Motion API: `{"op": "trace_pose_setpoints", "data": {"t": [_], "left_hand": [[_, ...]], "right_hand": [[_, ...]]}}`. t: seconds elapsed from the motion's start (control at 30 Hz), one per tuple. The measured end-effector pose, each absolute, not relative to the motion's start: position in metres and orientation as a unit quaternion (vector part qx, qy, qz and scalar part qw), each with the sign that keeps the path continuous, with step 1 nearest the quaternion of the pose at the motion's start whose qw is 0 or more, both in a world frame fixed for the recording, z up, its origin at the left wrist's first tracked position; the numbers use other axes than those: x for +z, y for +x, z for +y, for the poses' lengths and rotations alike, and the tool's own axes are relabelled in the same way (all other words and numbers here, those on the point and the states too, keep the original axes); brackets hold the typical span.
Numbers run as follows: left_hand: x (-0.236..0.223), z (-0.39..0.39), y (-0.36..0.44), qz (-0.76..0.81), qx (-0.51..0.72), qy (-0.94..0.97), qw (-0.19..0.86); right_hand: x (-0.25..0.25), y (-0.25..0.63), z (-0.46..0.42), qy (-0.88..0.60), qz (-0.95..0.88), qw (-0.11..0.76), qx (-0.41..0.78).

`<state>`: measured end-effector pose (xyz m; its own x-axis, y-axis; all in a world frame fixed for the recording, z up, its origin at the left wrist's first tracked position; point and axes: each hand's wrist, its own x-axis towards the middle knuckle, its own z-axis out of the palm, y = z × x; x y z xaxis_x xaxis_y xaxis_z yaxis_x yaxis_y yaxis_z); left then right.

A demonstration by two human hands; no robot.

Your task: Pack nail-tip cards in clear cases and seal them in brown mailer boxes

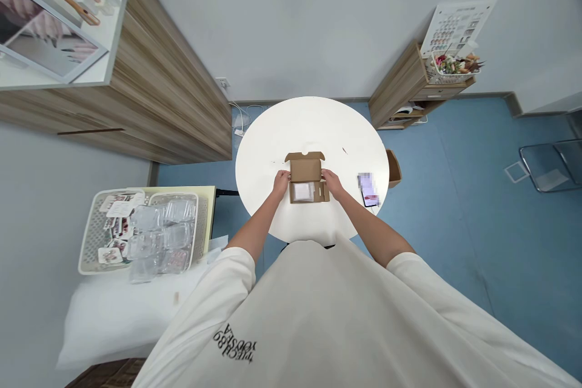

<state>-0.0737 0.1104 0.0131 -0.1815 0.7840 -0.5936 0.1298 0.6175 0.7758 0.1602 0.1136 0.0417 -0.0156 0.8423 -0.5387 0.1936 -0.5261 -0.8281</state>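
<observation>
A small brown cardboard box (305, 171) lies on the round white table (313, 124) with its lid raised and its flaps spread at the far edge. Inside, on the left, is a white packet (303, 192); a cardboard insert with a slot fills the right side. My left hand (281, 182) grips the box's left side near the lid fold, its fingers closed. At the opposite side, my right hand (333, 183) pinches the edge near the same fold. The fingertips of both hands are partly hidden by the cardboard.
A lit phone (368, 189) lies at the table's right. A small dark item (344, 150) is further back. White baskets (86, 242) with cards and clear plastic boxes stand on the left. Beyond the table are a wooden cabinet (182, 85) and a brown bin (393, 168).
</observation>
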Motion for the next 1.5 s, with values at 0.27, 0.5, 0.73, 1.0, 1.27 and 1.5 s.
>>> {"op": "trace_pose_setpoints", "data": {"t": [0.27,0.5,0.73,1.0,1.27,1.5], "left_hand": [[0.026,0.111,-0.091,0.661,0.286,0.328,0.612],[0.037,0.1,-0.096,0.63,0.263,0.362,0.634],[0.028,0.073,-0.096,0.631,0.258,0.385,0.622],[0.0,0.041,-0.086,0.676,0.237,0.458,0.527],[0.0,0.029,-0.081,0.687,0.189,0.455,0.534],[-0.005,0.029,-0.075,0.692,0.185,0.462,0.523]], "right_hand": [[0.049,0.178,0.12,-0.629,-0.357,0.247,0.645],[0.066,0.186,0.115,-0.587,-0.396,0.182,0.682],[0.062,0.188,0.091,-0.601,-0.398,0.192,0.666],[0.018,0.186,0.061,-0.68,-0.497,0.195,0.503],[-0.004,0.173,0.054,-0.74,-0.501,0.061,0.446],[-0.012,0.154,0.054,-0.757,-0.53,0.034,0.38]]}}
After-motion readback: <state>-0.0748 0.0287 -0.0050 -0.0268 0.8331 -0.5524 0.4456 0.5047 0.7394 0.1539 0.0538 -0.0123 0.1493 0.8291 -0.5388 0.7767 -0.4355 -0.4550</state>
